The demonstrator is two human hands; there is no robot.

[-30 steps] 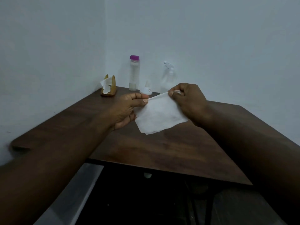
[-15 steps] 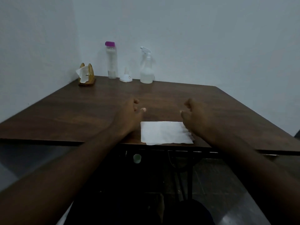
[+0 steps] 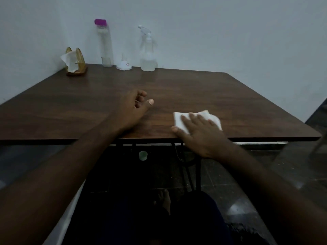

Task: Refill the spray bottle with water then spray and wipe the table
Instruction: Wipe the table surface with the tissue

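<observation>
While the head camera is looking down across the dark wooden table (image 3: pixel 194 89), the right hand (image 3: pixel 198 133) is lying palm-down near the front edge, its fingers straight and slightly spread, pressing a white paper napkin (image 3: pixel 179 120) flat against the wood. The napkin is showing past the fingertips and is bunching a little on its right side. The left hand (image 3: pixel 134 105) is resting on the tabletop well apart from the napkin, holding nothing, its fingers curling loosely and the thumb pointing forward.

At the far edge, against the wall, the clear spray bottle (image 3: pixel 148 53) is standing upright with some liquid sitting in its lower part. To its left a small white cap-like piece (image 3: pixel 123 65) is lying on the table, and beside that a tall clear bottle (image 3: pixel 105 45) with a magenta cap is standing. In the far left corner a wooden napkin holder (image 3: pixel 76 62) is holding white tissue.
</observation>
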